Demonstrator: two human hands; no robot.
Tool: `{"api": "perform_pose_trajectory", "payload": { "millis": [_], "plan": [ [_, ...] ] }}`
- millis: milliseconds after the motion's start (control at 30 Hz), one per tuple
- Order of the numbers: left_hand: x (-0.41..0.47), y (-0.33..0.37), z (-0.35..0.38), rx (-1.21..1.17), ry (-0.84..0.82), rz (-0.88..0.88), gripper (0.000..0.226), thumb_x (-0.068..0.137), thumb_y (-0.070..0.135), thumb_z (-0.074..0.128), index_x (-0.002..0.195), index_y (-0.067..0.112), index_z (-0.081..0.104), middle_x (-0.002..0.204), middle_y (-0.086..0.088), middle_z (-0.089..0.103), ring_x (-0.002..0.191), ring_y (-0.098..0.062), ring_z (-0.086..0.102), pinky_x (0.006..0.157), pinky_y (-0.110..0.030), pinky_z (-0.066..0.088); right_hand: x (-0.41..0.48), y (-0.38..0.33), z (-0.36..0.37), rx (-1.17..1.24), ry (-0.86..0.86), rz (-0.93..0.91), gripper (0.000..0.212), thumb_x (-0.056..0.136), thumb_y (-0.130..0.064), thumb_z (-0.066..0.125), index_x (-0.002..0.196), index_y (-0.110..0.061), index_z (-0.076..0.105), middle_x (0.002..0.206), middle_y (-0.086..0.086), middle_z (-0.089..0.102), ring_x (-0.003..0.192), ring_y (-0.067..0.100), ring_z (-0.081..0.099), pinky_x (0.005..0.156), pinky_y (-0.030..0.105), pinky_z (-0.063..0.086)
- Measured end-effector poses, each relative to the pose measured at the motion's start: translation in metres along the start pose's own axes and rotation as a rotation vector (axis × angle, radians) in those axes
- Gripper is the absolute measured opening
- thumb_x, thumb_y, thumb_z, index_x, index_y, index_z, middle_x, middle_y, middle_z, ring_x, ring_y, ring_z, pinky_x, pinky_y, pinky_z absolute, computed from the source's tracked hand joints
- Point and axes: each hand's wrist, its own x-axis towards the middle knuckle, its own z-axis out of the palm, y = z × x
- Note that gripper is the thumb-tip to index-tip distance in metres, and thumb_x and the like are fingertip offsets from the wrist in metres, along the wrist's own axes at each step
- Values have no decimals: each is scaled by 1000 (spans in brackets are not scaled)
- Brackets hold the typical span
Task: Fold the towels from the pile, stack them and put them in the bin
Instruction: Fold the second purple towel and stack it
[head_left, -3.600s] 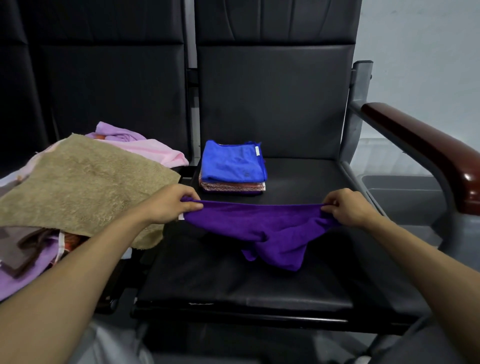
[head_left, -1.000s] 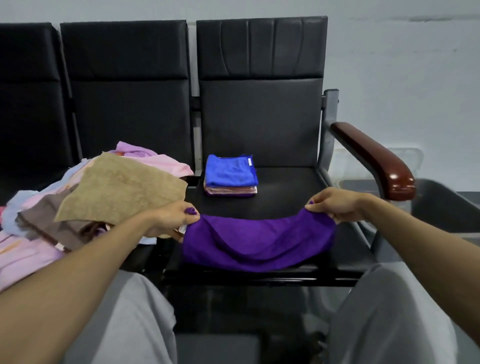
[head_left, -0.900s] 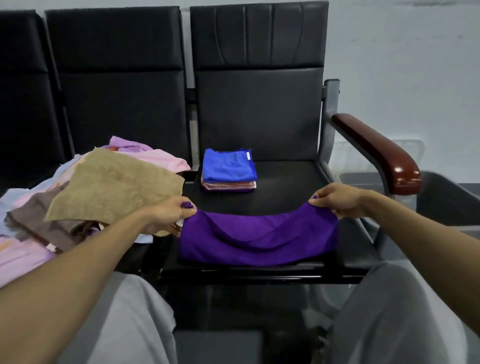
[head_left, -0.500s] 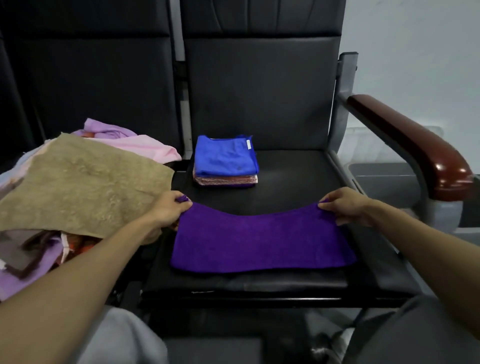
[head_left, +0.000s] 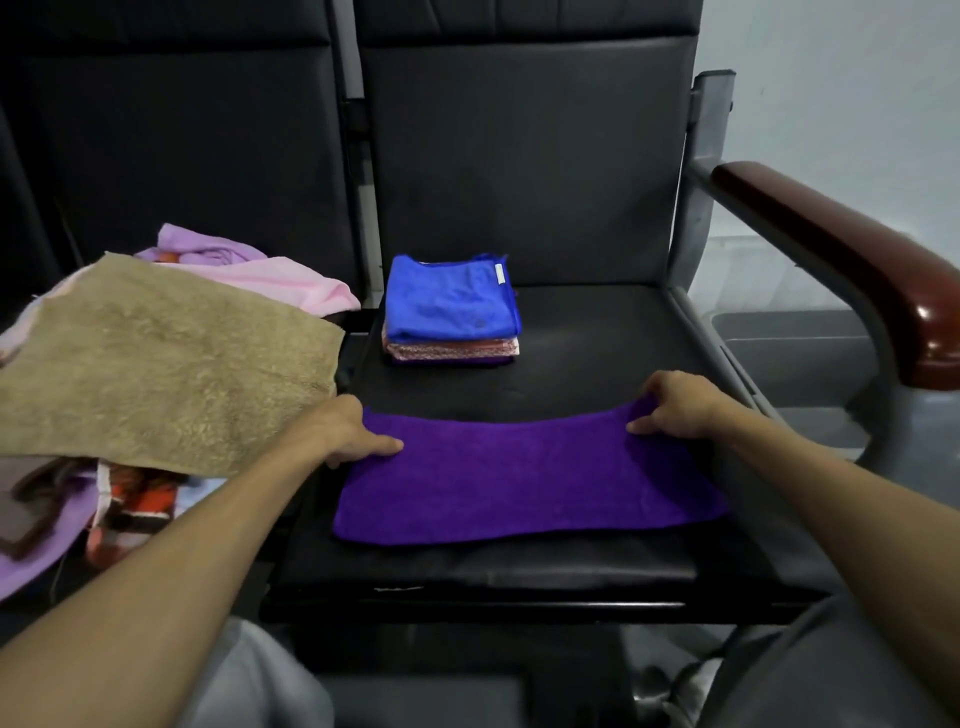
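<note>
A purple towel (head_left: 524, 478) lies flat across the front of the black seat (head_left: 597, 353), spread as a long band. The left hand (head_left: 343, 434) pinches its far left corner, thumb on top. The right hand (head_left: 675, 405) grips the far right corner with curled fingers. At the back left of the seat sits a stack of folded towels (head_left: 452, 312), a blue one on top, apart from the purple towel. Left of the seat, a loose pile (head_left: 156, 358) covers the next chair, a tan towel uppermost. Right of the seat, past the wooden armrest (head_left: 841, 260), stands a grey bin (head_left: 795, 348); its inside cannot be seen.
</note>
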Motion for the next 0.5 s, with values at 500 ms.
{"api": "perform_pose_trajectory", "payload": {
  "millis": [500],
  "plan": [
    [-25, -7, -9, -923, -48, 113, 4, 91, 13, 63, 88, 15, 61, 89, -10, 71, 76, -21, 68, 70, -33, 57, -10, -15, -10, 477, -373, 147, 40, 82, -34, 74, 96, 2, 67, 76, 10, 64, 59, 20, 60, 55, 27, 52]
  ]
}}
